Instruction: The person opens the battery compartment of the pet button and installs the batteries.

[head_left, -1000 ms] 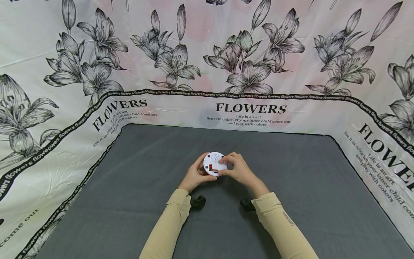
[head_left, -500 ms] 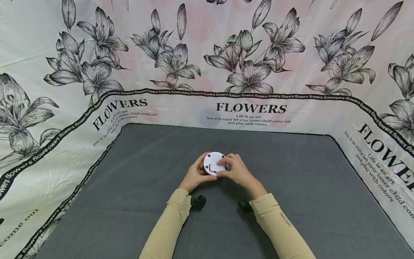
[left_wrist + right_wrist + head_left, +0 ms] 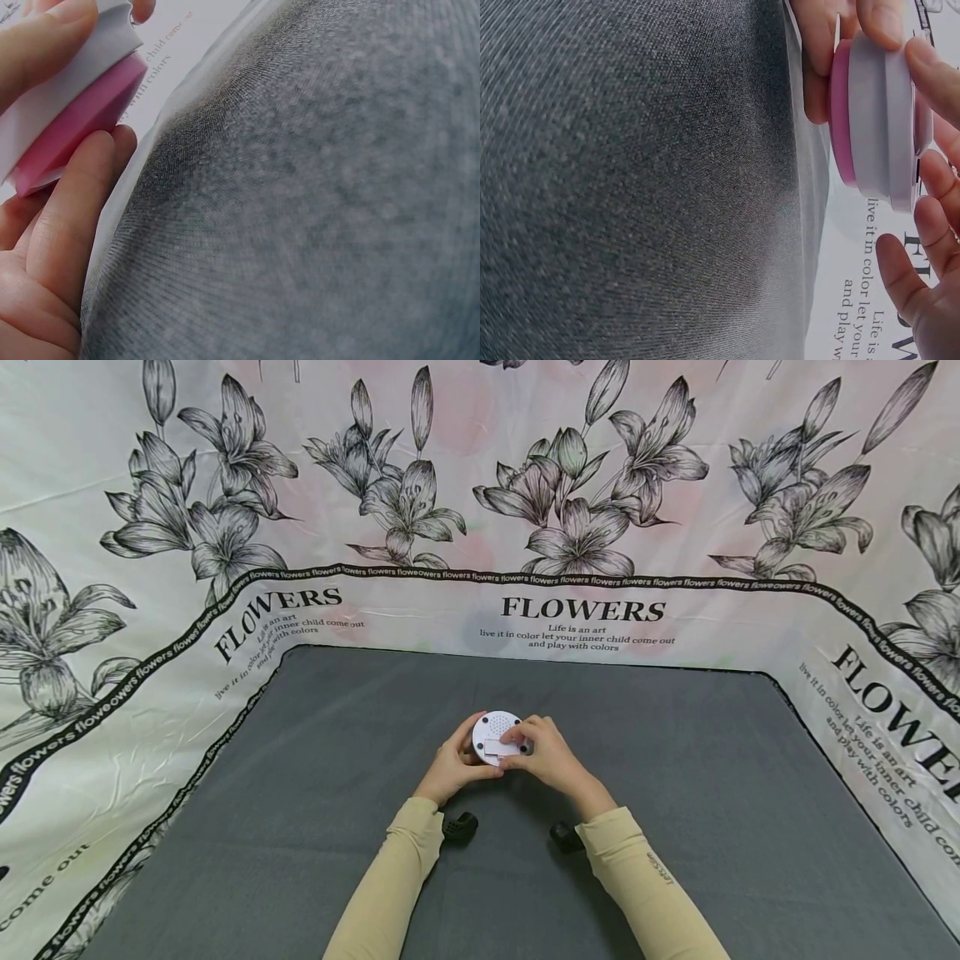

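Observation:
A round white device [image 3: 489,726] with speaker holes and small dark feet is held up above the grey cloth, its back facing the head camera. Its other side is pink [image 3: 841,112] in the right wrist view. My left hand [image 3: 450,766] grips it by its left edge; in the left wrist view, fingers [image 3: 71,210] support the pink side and the thumb lies over the white side. On the back, a white rectangular battery cover [image 3: 495,747] lies over the battery compartment, hiding the batteries. My right hand [image 3: 555,757] holds the cover between thumb and index finger.
Grey cloth [image 3: 360,860] covers the table beneath both hands. A white floral sheet [image 3: 420,627] with printed lettering surrounds it at the back and sides. Dark wrist cameras [image 3: 460,828] sit below the wrists.
The coloured batteries showed in the compartment at first. The right hand has brought the white cover over them and shifted slightly left. The left hand keeps its grip unmoved.

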Demonstrator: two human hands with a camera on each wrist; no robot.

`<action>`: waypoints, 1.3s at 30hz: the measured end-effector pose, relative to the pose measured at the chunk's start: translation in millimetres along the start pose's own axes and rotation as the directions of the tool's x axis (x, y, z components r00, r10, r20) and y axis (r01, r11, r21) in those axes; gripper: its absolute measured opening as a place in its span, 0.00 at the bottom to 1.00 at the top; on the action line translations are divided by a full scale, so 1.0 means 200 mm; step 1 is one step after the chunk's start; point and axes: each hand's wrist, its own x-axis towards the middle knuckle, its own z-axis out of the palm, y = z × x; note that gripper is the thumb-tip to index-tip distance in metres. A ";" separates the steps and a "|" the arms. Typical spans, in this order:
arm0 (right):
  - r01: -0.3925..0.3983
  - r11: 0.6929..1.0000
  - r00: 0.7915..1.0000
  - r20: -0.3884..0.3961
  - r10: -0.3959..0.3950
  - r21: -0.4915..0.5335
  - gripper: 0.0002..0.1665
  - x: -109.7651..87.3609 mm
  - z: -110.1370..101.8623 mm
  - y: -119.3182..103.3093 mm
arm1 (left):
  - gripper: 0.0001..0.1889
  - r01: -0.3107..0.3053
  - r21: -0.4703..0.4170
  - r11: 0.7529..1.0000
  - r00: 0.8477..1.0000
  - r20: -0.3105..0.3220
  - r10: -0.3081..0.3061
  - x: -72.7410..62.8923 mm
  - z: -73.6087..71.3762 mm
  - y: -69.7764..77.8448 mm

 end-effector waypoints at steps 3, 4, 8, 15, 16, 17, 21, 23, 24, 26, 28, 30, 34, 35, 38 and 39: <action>0.000 1.000 1.000 -0.008 0.000 0.018 0.19 0.00 0.00 0.00 | 0.48 -0.009 0.007 1.000 1.000 0.000 0.009 0.00 0.00 0.00; -0.003 1.000 1.000 -0.009 0.003 0.021 0.19 0.00 0.00 0.00 | 0.49 -0.010 0.010 1.000 1.000 -0.001 0.010 0.00 0.00 0.00; -0.025 0.999 1.000 -0.006 0.025 0.045 0.18 0.00 0.00 0.00 | 0.49 0.001 0.012 1.000 1.000 -0.009 -0.001 0.00 0.00 0.00; -0.017 0.995 1.000 -0.016 0.019 0.094 0.13 -0.02 0.01 0.00 | 0.49 0.016 0.010 1.000 1.000 -0.008 -0.016 0.00 0.00 0.01; -0.009 0.995 1.000 -0.021 0.012 0.095 0.12 -0.02 0.01 0.00 | 0.49 0.018 0.011 1.000 1.000 -0.007 -0.018 0.00 0.00 0.01; -0.001 0.995 1.000 -0.029 0.004 0.097 0.11 -0.02 0.01 0.00 | 0.49 0.020 0.013 1.000 1.000 -0.008 -0.020 0.00 0.00 0.01; 0.038 0.994 0.998 -0.054 -0.032 0.100 0.08 -0.02 0.02 0.00 | 0.49 0.027 0.019 0.999 1.000 -0.015 -0.027 0.00 0.00 0.01; 0.062 0.993 0.996 -0.070 -0.055 0.098 0.06 -0.03 0.03 0.01 | 0.49 0.029 0.020 0.999 0.999 -0.020 -0.029 0.00 0.00 0.01; 0.073 0.993 0.995 -0.076 -0.065 0.097 0.06 -0.03 0.03 0.01 | 0.49 0.029 0.019 0.999 0.999 -0.020 -0.029 0.00 0.00 0.00; 0.101 0.991 0.992 -0.089 -0.093 0.087 0.06 -0.03 0.03 0.01 | 0.49 0.029 0.015 0.999 0.999 -0.021 -0.029 0.00 0.00 0.01; 0.116 0.990 0.989 -0.095 -0.109 0.078 0.06 -0.03 0.04 0.01 | 0.49 0.026 0.017 1.000 0.999 -0.019 -0.026 0.00 0.00 0.01; 0.126 0.989 0.988 -0.100 -0.119 0.072 0.06 -0.03 0.04 0.01 | 0.50 0.026 0.020 0.999 0.999 -0.020 -0.026 0.00 0.00 0.01; 0.108 0.993 0.991 -0.091 -0.102 0.055 0.04 -0.03 0.04 0.01 | 0.49 0.030 0.028 0.999 0.999 -0.024 -0.029 0.00 -0.01 0.01; 0.098 0.994 0.992 -0.088 -0.093 0.052 0.04 -0.03 0.04 0.01 | 0.49 0.032 0.028 0.999 0.999 -0.023 -0.031 0.00 -0.01 0.01; 0.064 0.996 0.994 -0.090 -0.058 0.065 0.04 -0.04 0.03 0.02 | 0.48 0.033 0.033 0.999 0.999 -0.018 -0.033 0.00 0.00 0.01; 0.048 0.995 0.994 -0.101 -0.040 0.082 0.05 -0.04 0.03 0.02 | 0.48 0.032 0.035 0.999 0.999 -0.016 -0.032 0.00 0.00 0.01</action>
